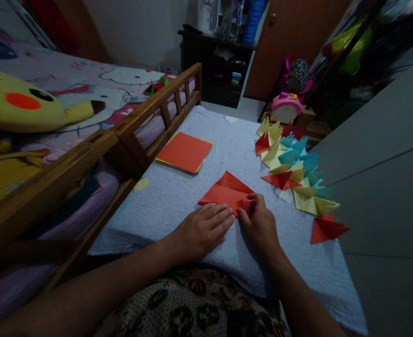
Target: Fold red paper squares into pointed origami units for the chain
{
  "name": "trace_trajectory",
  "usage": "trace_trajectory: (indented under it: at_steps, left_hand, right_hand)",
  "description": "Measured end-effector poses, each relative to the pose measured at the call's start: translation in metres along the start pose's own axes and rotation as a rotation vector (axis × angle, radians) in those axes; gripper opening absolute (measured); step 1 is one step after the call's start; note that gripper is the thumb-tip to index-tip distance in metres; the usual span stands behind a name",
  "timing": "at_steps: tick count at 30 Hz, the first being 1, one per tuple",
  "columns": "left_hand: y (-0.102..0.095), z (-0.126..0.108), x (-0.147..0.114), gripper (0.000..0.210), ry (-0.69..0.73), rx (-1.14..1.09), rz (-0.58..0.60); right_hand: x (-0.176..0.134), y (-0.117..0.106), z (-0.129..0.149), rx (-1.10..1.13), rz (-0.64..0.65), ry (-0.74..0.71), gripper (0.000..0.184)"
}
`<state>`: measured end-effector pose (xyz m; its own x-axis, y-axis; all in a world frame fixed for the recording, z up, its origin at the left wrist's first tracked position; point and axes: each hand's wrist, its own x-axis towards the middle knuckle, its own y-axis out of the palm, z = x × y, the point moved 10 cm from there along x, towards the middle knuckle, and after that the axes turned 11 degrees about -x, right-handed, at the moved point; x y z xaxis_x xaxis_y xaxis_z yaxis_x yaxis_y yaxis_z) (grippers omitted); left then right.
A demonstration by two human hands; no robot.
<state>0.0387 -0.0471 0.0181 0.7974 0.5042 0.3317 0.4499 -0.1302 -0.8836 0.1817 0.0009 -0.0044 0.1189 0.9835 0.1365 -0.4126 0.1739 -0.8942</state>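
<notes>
A partly folded sheet of orange-red origami paper [223, 189] lies on the cloth-covered table, one corner pointing away from me. My left hand [206, 228] rests flat on its near edge, fingers stretched out. At the right corner, the thumb and fingers of my right hand [258, 220] pinch a folded flap of the same paper. Beyond my left hand sits a stack of square paper [184, 152], orange on top with yellow edges beneath. Folded paper cranes [290, 164] in yellow, red and teal stand in rows to the right, with a red one [327, 229] nearest me.
A wooden bed rail [122, 131] runs along the table's left side, with a yellow plush toy [24, 103] on the bed behind it. A pale cabinet [385, 187] borders the right. A dark shelf unit [216, 65] and pink toy [286, 106] stand beyond the far edge.
</notes>
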Motion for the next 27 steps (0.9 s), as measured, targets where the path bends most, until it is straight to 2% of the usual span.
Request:
trace_trajectory:
  at_steps: [6,12,16,27]
  left_hand:
    - [0.018,0.011,-0.004,0.051,-0.11,-0.005,0.133]
    - [0.022,0.01,-0.009,0.062,-0.145,-0.022,0.196]
    - [0.026,0.009,-0.01,0.068,-0.165,-0.009,0.23]
    - [0.025,0.016,-0.008,0.067,-0.248,0.1,0.219]
  right_hand:
    - [0.0,-0.001,0.0,-0.003,-0.007,-0.002,0.03]
    - [0.001,-0.001,0.009,-0.083,-0.031,-0.104,0.006]
    - [0.001,-0.002,0.011,-0.107,-0.042,-0.12,0.007]
    - [-0.002,-0.001,0.014,-0.114,-0.032,-0.128,0.008]
